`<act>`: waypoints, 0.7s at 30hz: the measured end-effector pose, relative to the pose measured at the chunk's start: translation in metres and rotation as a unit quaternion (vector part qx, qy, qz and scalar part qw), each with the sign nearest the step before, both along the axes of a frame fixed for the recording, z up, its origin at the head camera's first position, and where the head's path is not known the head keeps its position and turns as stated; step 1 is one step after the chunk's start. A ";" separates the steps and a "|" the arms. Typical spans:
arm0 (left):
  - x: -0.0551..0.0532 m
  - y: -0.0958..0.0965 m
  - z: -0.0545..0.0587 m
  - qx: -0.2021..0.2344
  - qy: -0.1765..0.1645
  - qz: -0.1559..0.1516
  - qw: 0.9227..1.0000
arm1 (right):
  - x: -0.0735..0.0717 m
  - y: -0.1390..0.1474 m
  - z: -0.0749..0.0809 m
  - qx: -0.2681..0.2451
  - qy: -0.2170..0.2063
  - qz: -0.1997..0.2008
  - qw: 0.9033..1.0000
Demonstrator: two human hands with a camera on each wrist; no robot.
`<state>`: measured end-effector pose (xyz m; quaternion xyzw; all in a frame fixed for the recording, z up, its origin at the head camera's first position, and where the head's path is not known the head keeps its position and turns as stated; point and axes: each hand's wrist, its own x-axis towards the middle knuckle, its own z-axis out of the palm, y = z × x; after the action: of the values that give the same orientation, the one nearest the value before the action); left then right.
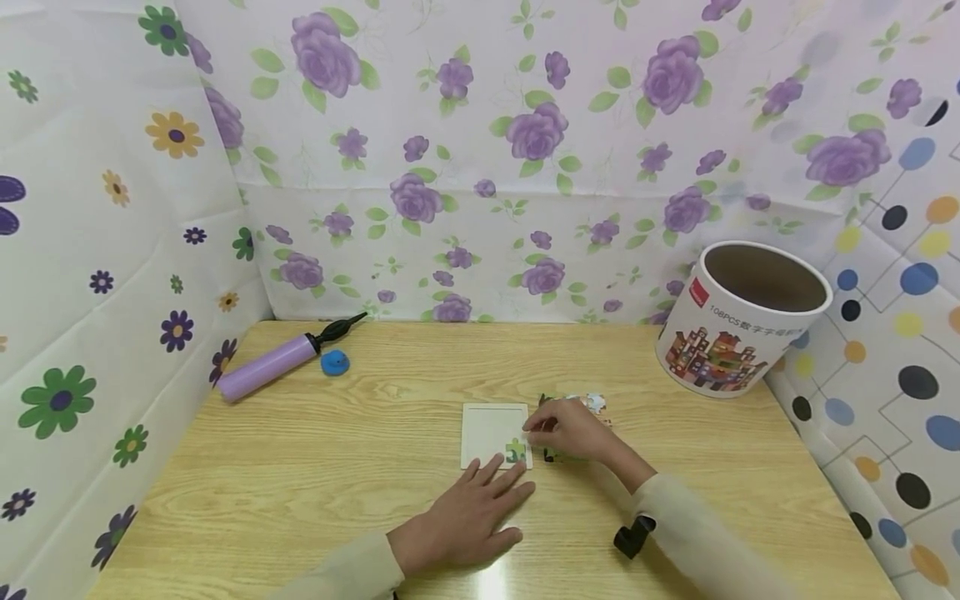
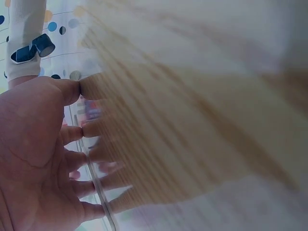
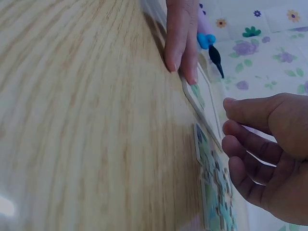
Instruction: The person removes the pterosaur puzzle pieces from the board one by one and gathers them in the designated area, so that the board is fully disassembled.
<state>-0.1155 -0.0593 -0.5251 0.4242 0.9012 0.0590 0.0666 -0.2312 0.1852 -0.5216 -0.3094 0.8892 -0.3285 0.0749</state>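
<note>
A white square puzzle tray (image 1: 483,425) lies on the wooden table with one green puzzle piece (image 1: 515,452) in its lower right corner. My left hand (image 1: 468,517) lies flat with fingers spread, fingertips at the tray's near edge. My right hand (image 1: 573,429) hovers at the tray's right edge, above a cluster of puzzle pieces (image 1: 595,403) that it partly hides. In the right wrist view, the right hand's (image 3: 274,154) thumb and fingers are loosely bent with a gap between them, and no piece shows there. Those pieces (image 3: 211,187) lie together beside the tray.
A purple hand pump (image 1: 270,368) with a black nozzle lies at the back left, next to a small blue toy duck (image 1: 334,362). A large white printed bucket (image 1: 735,333) stands at the back right. Patterned cloths (image 1: 420,250) close off the back and sides.
</note>
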 end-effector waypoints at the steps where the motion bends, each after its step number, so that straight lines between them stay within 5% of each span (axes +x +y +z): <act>1: 0.000 0.000 0.000 -0.001 0.001 -0.001 1.000 | -0.001 -0.002 -0.001 0.003 -0.001 0.000 1.000; 21: 0.000 -0.001 0.002 0.007 -0.005 0.003 1.000 | -0.003 -0.018 -0.005 0.031 0.017 0.038 0.999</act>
<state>-0.1158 -0.0602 -0.5236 0.4219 0.9015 0.0673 0.0684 -0.2341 0.1672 -0.5267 -0.3457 0.8878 -0.2927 0.0814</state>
